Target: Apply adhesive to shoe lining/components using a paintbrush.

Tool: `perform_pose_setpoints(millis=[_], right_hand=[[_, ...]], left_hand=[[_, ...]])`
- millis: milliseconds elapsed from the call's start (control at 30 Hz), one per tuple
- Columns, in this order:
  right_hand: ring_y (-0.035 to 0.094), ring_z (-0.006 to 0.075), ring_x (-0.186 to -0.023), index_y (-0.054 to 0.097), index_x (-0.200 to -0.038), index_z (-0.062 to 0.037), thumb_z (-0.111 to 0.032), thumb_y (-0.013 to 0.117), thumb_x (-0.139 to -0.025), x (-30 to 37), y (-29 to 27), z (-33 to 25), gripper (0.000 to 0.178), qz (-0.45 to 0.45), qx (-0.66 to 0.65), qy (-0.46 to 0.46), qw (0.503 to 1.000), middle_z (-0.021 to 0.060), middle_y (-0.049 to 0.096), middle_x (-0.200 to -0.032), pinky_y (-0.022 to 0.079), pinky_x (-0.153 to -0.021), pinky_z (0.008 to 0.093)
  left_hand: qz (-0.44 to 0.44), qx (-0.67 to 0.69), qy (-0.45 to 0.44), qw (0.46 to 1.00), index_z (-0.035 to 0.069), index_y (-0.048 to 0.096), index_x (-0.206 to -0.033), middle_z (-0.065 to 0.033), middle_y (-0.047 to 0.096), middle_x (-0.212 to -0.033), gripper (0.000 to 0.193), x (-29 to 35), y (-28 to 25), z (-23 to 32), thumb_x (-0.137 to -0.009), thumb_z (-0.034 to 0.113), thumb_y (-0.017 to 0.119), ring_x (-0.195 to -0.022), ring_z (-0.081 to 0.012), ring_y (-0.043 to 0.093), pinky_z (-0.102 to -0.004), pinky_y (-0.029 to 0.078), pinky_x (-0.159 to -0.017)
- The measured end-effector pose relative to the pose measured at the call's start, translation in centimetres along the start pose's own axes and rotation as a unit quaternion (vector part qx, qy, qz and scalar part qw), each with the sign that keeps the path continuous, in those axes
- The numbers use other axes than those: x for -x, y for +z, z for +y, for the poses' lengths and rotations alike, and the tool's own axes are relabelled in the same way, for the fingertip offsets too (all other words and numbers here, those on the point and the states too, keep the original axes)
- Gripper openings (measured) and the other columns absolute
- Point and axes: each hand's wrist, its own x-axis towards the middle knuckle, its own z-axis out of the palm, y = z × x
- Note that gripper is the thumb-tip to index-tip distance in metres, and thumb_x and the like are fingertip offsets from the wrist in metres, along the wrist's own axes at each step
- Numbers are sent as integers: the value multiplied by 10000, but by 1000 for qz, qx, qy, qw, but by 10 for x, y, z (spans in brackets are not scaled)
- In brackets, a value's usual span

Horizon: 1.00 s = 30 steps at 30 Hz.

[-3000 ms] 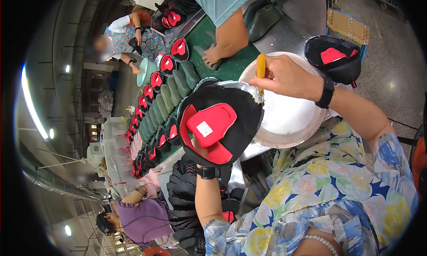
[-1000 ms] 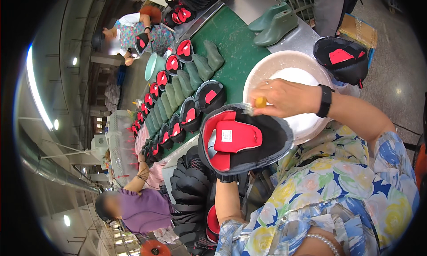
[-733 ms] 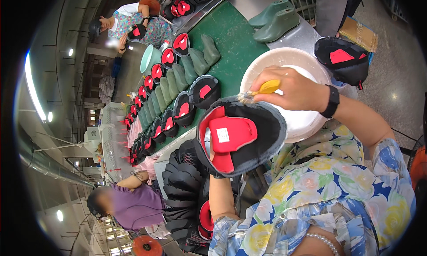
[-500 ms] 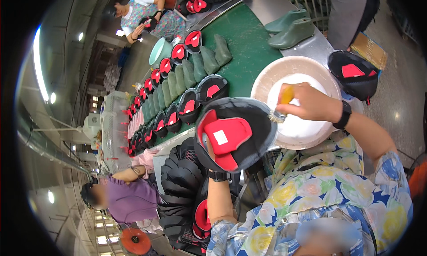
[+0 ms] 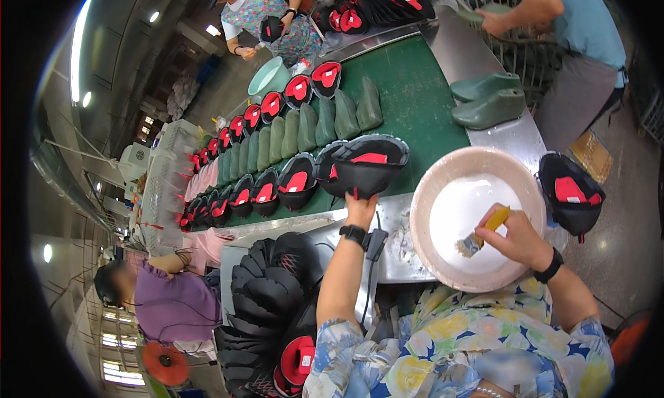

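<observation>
My left hand grips a black shoe upper by its heel end, over the near side of the green work surface. Pale coating shows along the upper's rim, and a red tongue lies inside. In my right hand is a paintbrush with a yellow handle, its bristles pointing down at the white liquid in a beige basin. Whether the bristle tips touch the liquid I cannot tell. Right beside the held upper, another black upper stands in a row of similar ones.
Several green shoe lasts line the middle of the surface. Two larger lasts stand on the metal edge. One upper sits right of the basin; stacked black uppers lie at lower left. Co-workers stand at far left, left and far right.
My left hand has carried the upper forward and left, from beside the basin to the row. The brush has left the upper's edge and dropped lower over the basin.
</observation>
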Motion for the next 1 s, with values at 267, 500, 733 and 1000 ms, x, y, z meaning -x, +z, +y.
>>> perform_pose_setpoints(millis=[267,500,733,1000], right_hand=[[717,231,-780,652,-924,-14,-147,742,-877,5,5,7,167,-15,21,70,997,128,726,-830,533,-713,320],[713,218,-805,663,-909,-11,-94,725,-873,-9,4,3,110,-42,33,68,996,109,723,-844,528,-734,303],[688,187,-793,647,-908,-2,-51,694,-878,-8,12,4,75,-72,26,53,996,91,705,-842,511,-730,292],[639,146,-784,628,-903,3,-51,677,-902,3,24,-3,74,-120,34,41,991,64,659,-818,479,-732,273]], left_hand=[[-20,133,-433,891,75,474,-1421,-199,625,-1285,600,-61,76,10,-861,85,690,-1081,-351,686,-478,609,-570],[-134,-208,-133,960,12,645,-1190,-241,670,-1134,366,-50,-27,35,-830,73,628,-1084,-428,621,-490,499,-941],[-128,-471,-107,866,95,522,-1376,-211,558,-1304,772,15,-243,107,-698,256,853,-1237,-405,519,-548,426,-1024],[-35,-558,-141,817,56,518,-1382,-218,567,-1313,649,87,-419,234,-744,-41,586,-1214,-418,527,-485,450,-1019]])
